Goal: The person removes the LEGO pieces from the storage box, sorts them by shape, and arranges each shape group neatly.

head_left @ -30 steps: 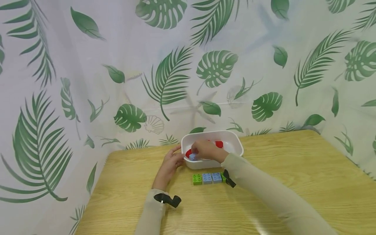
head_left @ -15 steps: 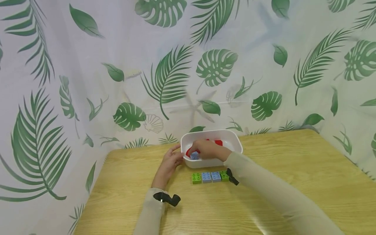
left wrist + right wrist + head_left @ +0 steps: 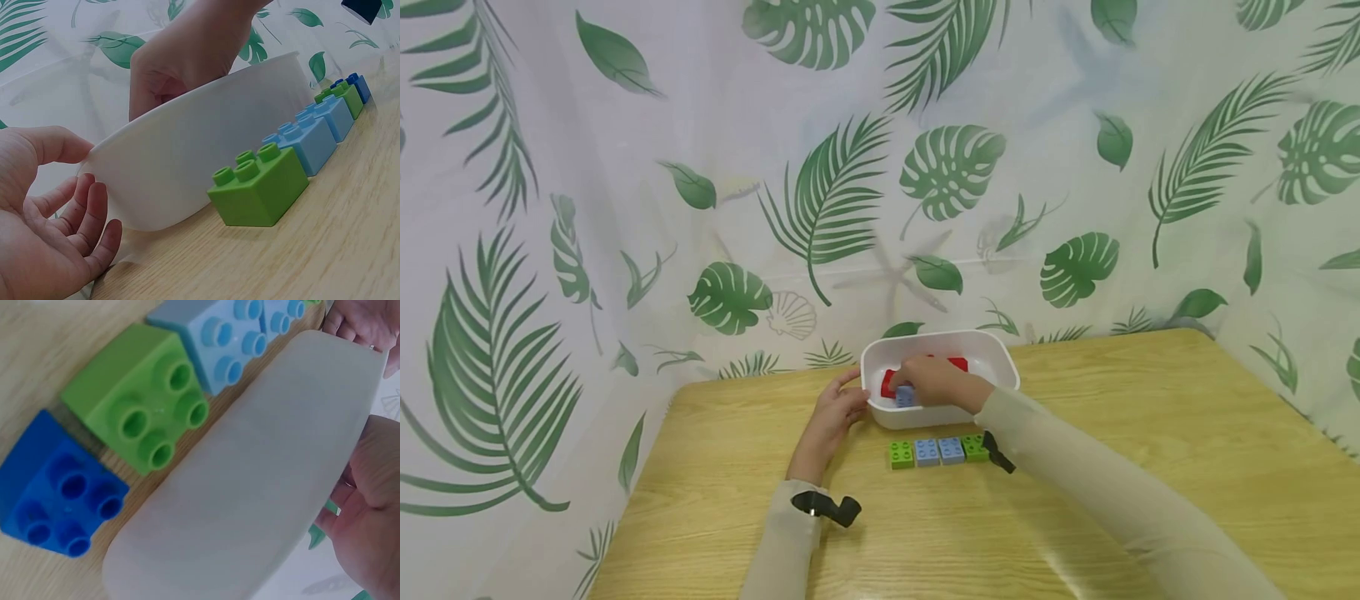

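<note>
In the head view, inside the white bin (image 3: 955, 415), the light-blue brick (image 3: 906, 397) under the right hand (image 3: 934, 380) has shifted from the bin's left end, likely easing access to a red brick (image 3: 887, 384). In the left wrist view, the left hand (image 3: 37, 219) touches the bin's rim, fingers relaxed. In the right wrist view, a brick row (image 3: 125, 394) lines the bin's near side; its wall hides whether the right fingers grip.

Hands (image 3: 835, 414) at white tub (image 3: 996, 375), right one (image 3: 931, 380) perhaps gripping blue brick (image 3: 905, 397)

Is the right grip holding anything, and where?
The right grip seems to hold a light-blue, studded plastic brick near its far end; exact contact hidden.
</note>
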{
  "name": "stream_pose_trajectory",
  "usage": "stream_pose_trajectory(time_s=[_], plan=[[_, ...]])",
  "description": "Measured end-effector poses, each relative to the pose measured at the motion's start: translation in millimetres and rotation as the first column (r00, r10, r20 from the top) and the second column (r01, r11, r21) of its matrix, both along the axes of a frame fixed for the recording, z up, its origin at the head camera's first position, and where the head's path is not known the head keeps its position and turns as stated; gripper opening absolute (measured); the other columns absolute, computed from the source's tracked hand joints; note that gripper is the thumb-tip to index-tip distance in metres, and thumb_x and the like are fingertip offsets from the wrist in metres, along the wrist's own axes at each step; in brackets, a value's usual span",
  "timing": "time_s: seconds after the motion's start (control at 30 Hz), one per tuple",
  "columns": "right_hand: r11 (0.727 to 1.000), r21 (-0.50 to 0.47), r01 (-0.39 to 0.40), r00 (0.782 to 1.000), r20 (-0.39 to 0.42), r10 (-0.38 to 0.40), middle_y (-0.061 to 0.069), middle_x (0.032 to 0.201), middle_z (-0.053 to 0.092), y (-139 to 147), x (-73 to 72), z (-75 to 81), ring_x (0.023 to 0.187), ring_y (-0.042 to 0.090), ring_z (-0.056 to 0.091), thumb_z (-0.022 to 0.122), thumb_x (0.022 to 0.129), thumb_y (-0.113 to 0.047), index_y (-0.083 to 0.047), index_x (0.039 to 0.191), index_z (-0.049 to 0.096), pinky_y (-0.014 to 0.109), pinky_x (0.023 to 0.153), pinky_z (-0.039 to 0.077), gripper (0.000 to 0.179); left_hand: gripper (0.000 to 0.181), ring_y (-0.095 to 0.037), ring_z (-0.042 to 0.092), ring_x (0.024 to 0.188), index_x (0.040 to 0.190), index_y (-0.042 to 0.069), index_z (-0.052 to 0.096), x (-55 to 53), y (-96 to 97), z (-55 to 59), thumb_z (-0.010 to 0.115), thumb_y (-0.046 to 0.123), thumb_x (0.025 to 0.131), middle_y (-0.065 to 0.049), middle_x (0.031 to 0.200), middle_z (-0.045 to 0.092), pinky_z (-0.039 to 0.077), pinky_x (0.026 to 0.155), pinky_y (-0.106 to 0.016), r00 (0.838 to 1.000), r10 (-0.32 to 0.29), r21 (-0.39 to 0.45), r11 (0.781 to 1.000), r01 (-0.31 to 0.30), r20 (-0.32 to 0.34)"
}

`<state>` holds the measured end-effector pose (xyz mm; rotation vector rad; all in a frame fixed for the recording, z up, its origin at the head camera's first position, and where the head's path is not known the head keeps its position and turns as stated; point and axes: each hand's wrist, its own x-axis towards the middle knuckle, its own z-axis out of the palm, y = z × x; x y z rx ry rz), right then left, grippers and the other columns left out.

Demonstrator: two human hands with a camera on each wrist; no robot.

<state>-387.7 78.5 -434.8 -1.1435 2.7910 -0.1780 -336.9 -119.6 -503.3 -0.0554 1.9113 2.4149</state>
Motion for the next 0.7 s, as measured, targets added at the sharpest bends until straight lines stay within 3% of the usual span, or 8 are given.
stream_pose_trajectory(time_s=[0.13, 0.33, 0.57, 0.7], plan=[[1.000, -0.014, 0.006, 1.000, -0.010, -0.006, 0.003, 0.118, 0.075, 4.7, -2.3, -2.2, 0.100, 0.020, 0.067, 0.078, 0.087, -0.009, -0.019, 0.121, 0.077, 0.039, 0.105, 0.051, 0.036, 0.054, -0.006, 0.062, 0.081, 0.149, 0.000, 0.042, -0.7, 0.0, -0.6, 0.058, 0.001, 0.097, 0.004, 0.090, 0.062, 0.050, 0.082, -0.028, 1.000, -0.001, 0.000, 1.000, 0.001, 0.002], [0.999, -0.007, 0.045, 0.999, 0.000, -0.045, 0.000, 0.106, 0.075, 12.7, -6.0, -2.8, 0.092, 0.018, 0.061, 0.078, 0.086, -0.008, -0.018, 0.116, 0.078, 0.035, 0.094, 0.049, 0.032, 0.055, -0.007, 0.063, 0.081, 0.149, -0.001, 0.041, -0.8, -0.1, -0.4, 0.059, 0.002, 0.097, 0.004, 0.091, 0.063, 0.051, 0.083, -0.029, 1.000, -0.003, -0.003, 1.000, 0.003, -0.004], [1.000, 0.003, -0.002, 0.998, -0.067, 0.002, 0.000, 0.085, 0.067, 26.4, -10.0, -1.8, 0.079, 0.016, 0.054, 0.079, 0.083, -0.009, -0.011, 0.100, 0.077, 0.031, 0.079, 0.048, 0.017, 0.056, -0.007, 0.063, 0.080, 0.149, -0.001, 0.042, -0.6, -1.0, -1.3, 0.059, 0.002, 0.097, 0.003, 0.091, 0.064, 0.052, 0.081, -0.027, 1.000, 0.006, -0.004, 1.000, -0.006, -0.004], [0.999, 0.026, 0.027, 0.997, -0.078, -0.025, -0.001, 0.084, 0.069, 32.2, -10.8, -2.6, 0.077, 0.016, 0.055, 0.081, 0.083, -0.014, -0.011, 0.099, 0.076, 0.032, 0.082, 0.050, 0.016, 0.055, -0.007, 0.063, 0.080, 0.149, -0.002, 0.042, 0.2, 0.1, -1.2, 0.060, 0.002, 0.096, 0.004, 0.088, 0.063, 0.052, 0.080, -0.026, 1.000, 0.007, -0.008, 1.000, -0.007, -0.007]])
